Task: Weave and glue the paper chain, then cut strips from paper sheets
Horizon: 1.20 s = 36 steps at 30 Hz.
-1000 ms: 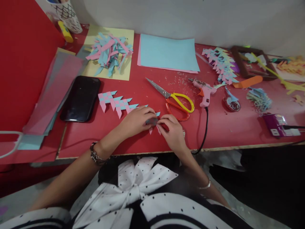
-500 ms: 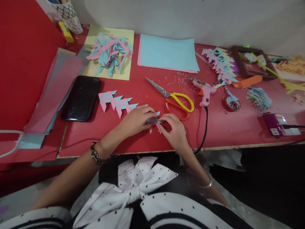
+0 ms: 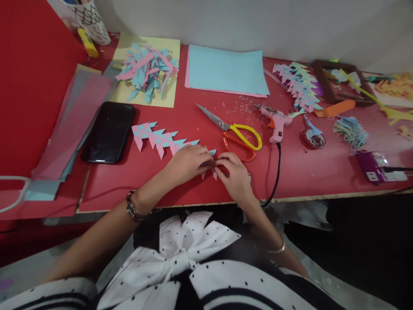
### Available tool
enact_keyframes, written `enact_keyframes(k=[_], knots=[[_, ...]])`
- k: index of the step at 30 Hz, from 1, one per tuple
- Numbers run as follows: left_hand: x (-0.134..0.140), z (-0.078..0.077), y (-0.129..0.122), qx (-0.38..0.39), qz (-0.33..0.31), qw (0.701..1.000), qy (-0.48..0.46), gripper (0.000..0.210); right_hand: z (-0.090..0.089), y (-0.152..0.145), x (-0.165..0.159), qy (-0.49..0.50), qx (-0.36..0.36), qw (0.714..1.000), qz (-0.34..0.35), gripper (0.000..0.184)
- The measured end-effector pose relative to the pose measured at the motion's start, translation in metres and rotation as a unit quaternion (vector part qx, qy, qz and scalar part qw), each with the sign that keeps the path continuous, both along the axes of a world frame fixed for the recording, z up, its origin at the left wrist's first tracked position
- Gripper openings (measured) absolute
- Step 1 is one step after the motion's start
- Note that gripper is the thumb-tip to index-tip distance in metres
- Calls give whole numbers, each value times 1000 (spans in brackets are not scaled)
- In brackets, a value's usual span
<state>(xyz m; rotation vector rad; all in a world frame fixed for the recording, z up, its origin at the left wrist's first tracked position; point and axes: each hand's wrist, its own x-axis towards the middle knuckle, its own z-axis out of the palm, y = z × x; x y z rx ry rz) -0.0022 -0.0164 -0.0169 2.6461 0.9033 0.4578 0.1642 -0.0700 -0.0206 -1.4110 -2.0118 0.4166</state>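
A woven chain of pink and light-blue paper strips (image 3: 155,137) lies slantwise on the red table, with pointed ends along both edges. My left hand (image 3: 190,162) is over its right part, fingers bent and closed on the chain's end. Close against it, my right hand (image 3: 235,176) pinches the same end between thumb and fingers. Small pink tips (image 3: 214,175) stick out below the fingertips, while the strip in the pinch is mostly hidden. Just beyond the hands lie scissors (image 3: 238,134) with one yellow and one orange handle.
A pink glue gun (image 3: 275,122) with a black cord lies right of the scissors. A black phone (image 3: 109,132) is at left. Behind are a pile of cut strips (image 3: 148,71), light-blue sheets (image 3: 227,71) and a finished-looking woven piece (image 3: 298,86). A purple power box (image 3: 371,167) sits far right.
My fingertips have drawn closer together over the chain's end, and the light-blue strip that showed between them is now mostly covered. Other things stay in place.
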Motion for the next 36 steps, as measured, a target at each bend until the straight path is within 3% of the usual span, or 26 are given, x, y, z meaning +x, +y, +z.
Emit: enact_keyframes(k=[27,36], knots=[[5,6,-3,99,-12,993,69,12,-5,1,-3,-15,3,1000,-10,15],[3,3,-2,62,-17,997,50,9,1,1,-5,-13,-5,1000,-10,12]])
